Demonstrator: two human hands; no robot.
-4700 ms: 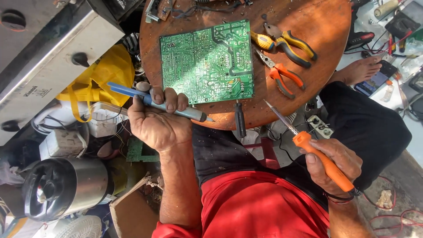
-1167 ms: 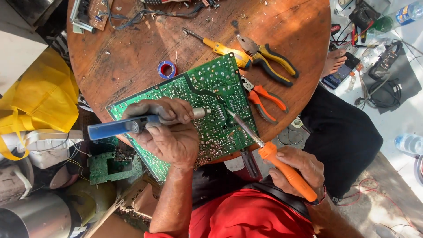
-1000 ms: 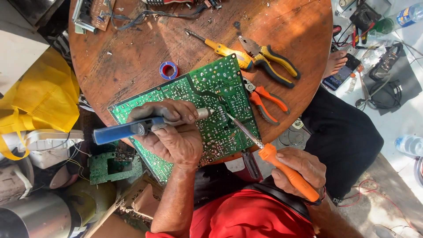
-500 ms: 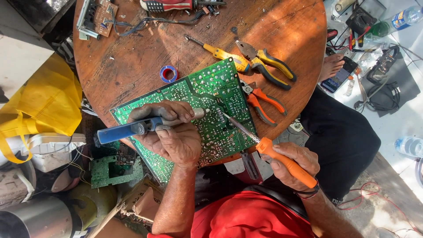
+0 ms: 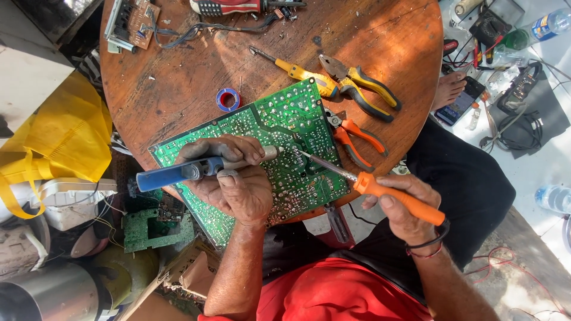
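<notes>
— How is the green circuit board (image 5: 285, 148) placed?

— It is laid solder side up on the round wooden desk (image 5: 178, 77), near its edge, so the joints can be reached.

— And the tools?

— A blue-handled desoldering pump (image 5: 178, 172) is clamped in the left hand (image 5: 235, 184); an orange-handled soldering iron (image 5: 380, 190) is gripped by the right hand (image 5: 407, 205), fingers closed, both tips aimed at one spot.

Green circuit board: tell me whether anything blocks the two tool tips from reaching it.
Nothing visible does. The orange-handled soldering iron in the right hand and the blue-handled tool in the left hand both meet the green circuit board at its bare middle.
</notes>
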